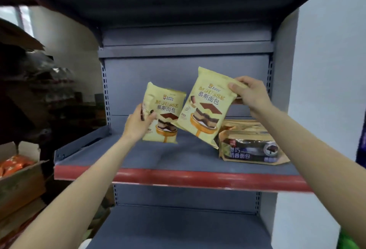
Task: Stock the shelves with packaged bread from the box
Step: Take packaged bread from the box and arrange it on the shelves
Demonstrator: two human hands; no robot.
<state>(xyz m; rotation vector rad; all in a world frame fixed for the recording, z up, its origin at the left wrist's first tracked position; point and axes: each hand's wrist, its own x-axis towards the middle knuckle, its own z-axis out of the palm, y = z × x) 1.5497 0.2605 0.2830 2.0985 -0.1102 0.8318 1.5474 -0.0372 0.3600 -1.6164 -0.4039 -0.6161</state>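
Two yellow mousse-bread packs are in the air over the middle shelf (pixel 178 155). The left pack (pixel 162 114) stands almost upright, its bottom edge at or just above the shelf surface; the left hand (pixel 138 123) pinches it at its nine o'clock edge, thumb across the front. The right pack (pixel 206 108) tilts, top leaning toward one o'clock, and the right hand (pixel 249 94) grips its upper corner at two o'clock with thumb in front and fingers curled behind. The two packs nearly touch at their near edges.

At four o'clock from the right pack, a gold-and-dark bread package (pixel 251 145) lies flat on the shelf, close under the tilted pack's lower corner. At eight o'clock from the shelf, an open cardboard box (pixel 21 179) holds orange packets.

Likely risks: the tilted pack, held by one corner only, could swing and knock the flat package or slip out. The soft packs, stood upright with nothing behind them, may topple forward over the red shelf lip (pixel 178 177).
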